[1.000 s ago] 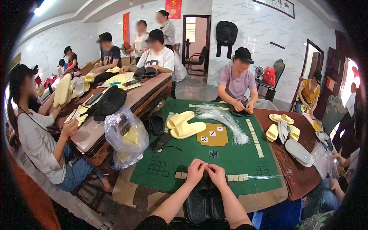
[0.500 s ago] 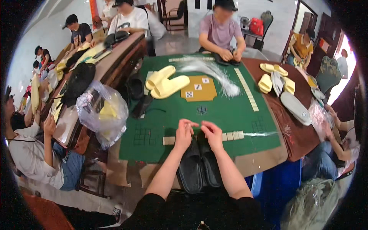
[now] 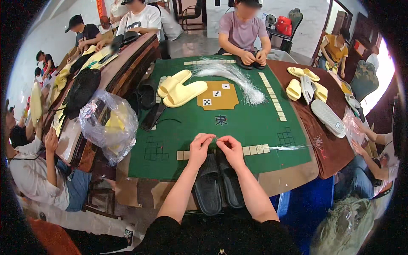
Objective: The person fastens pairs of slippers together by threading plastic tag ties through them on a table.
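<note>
Over the near side of the green mat (image 3: 255, 163), my left hand (image 3: 200, 148) and my right hand (image 3: 232, 149) meet, fingertips almost touching. Both pinch with thumb and forefinger; what lies between them is too small to make out. Below my wrists a pair of black slippers (image 3: 208, 193) lies side by side at the mat's near edge, toes pointing away from me. Right of my right hand, a thin bunch of clear plastic strands (image 3: 291, 148) stretches over the mat's edge. A larger fan of such strands (image 3: 250, 91) lies farther back.
Yellow slippers (image 3: 185, 94) and black slippers (image 3: 148, 94) lie at the mat's left. A clear plastic bag (image 3: 95, 134) bulges beside them. On the brown cloth (image 3: 306, 127) at right are grey slippers (image 3: 328, 119) and yellow ones. Opposite, a co-worker (image 3: 242, 32) handles black slippers; others sit at both sides.
My hands have drawn closer together, fingertips now nearly meeting. The whole view has shifted slightly. The black slippers keep their place under my wrists.
</note>
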The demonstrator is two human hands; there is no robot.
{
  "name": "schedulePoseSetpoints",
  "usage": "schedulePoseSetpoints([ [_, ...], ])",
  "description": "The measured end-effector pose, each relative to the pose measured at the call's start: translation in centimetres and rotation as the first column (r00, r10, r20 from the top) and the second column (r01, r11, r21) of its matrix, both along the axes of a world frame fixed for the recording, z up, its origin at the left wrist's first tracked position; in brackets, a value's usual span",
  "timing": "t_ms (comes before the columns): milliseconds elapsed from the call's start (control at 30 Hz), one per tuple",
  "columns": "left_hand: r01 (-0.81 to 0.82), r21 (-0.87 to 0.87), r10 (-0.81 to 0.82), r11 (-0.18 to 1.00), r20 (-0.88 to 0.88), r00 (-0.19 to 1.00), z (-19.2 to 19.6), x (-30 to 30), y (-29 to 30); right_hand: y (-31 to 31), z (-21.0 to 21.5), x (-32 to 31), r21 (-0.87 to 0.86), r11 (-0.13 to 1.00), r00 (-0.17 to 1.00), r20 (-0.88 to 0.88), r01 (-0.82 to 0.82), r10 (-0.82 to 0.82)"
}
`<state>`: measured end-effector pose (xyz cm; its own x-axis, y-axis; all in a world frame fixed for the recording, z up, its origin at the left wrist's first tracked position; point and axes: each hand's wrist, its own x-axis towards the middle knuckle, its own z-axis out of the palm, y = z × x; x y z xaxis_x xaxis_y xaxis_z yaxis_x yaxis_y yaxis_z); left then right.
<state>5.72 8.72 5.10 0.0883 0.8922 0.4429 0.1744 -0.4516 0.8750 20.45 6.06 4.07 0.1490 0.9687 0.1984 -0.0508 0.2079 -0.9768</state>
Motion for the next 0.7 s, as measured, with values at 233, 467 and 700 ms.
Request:
schedulePoseSetpoints([
  [233,0.005,-0.119,0.005,0.993,0.081,0.997,-0.4,0.0,0.0,0.0,-0.2,-0.2,0.012,0.999,1.000,0.008,-0.030,0.030],
  [467,-0.019,-0.099,0.029,0.995,0.100,0.995,-0.7,0.3,0.3,0.1,-0.1,0.1,0.000,1.000,0.999,0.038,-0.027,0.027],
  [700,-0.008,-0.121,0.018,0.993,0.081,0.997,-1.1,0.0,0.5,-0.1,0.2,-0.1,-0.016,0.999,0.999,0.023,-0.029,0.029],
])
